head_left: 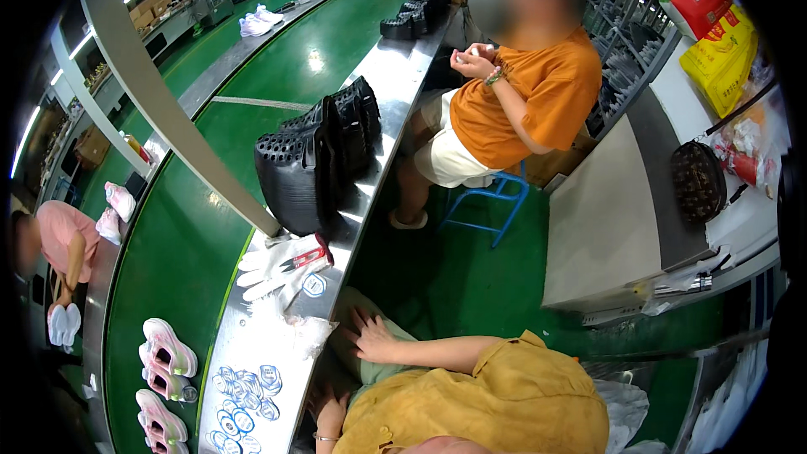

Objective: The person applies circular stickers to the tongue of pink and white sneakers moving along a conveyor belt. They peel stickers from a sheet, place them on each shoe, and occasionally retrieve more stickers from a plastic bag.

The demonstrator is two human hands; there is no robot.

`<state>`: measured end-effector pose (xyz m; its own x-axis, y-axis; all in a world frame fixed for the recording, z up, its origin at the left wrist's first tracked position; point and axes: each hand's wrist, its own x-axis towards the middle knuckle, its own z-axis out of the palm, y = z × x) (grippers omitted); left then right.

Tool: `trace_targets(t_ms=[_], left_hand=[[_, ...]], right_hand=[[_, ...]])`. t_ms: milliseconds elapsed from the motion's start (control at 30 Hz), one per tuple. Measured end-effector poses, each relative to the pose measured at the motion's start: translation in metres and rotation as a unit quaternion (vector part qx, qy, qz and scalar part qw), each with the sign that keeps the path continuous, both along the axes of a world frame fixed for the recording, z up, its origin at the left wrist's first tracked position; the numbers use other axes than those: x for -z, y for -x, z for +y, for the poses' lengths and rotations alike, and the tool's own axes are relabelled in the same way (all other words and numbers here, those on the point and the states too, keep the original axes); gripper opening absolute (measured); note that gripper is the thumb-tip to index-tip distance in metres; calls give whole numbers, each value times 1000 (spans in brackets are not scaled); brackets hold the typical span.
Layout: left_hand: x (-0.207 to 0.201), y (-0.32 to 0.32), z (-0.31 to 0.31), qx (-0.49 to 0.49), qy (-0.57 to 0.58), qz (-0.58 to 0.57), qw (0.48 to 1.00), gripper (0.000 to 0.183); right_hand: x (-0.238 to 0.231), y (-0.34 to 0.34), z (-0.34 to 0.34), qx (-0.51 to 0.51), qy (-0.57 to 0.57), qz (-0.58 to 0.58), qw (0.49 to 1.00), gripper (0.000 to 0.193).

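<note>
My right hand rests on my thigh with its fingers spread, holding nothing. Lower down, beside the bench edge, my left hand lies on my leg, partly in shadow, its visible fingers loosely stretched out and a bracelet on the wrist. On the metal bench nearest my hands are a crumpled clear plastic bag and several round blue-and-white labels. White gloves lie farther up, with red-handled thread snips on top. One label sits beside them.
Black perforated moulded pieces stand on the bench past the gloves. Pink-and-white sneakers are on the green belt. A co-worker in orange sits on a blue stool. A slanted post rises by the bench.
</note>
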<state>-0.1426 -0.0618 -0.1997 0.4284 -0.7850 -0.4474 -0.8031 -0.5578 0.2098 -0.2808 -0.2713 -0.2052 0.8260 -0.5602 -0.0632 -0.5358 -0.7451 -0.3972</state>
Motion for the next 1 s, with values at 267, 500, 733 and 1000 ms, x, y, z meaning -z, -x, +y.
trace_targets(t_ms=[267,500,733,1000], left_hand=[[-58,12,-8,-122,-43,144,981,60],[-22,8,15,-183,28,98,978,68],[-48,24,0,-133,19,-21,991,79],[-4,6,10,-139,32,-28,989,75]], right_hand=[[8,-6,-1,-5,24,-20,999,62],[10,-20,2,-22,0,-49,999,58],[14,-23,4,-33,11,-70,997,57],[16,-33,8,-37,34,-94,994,50]])
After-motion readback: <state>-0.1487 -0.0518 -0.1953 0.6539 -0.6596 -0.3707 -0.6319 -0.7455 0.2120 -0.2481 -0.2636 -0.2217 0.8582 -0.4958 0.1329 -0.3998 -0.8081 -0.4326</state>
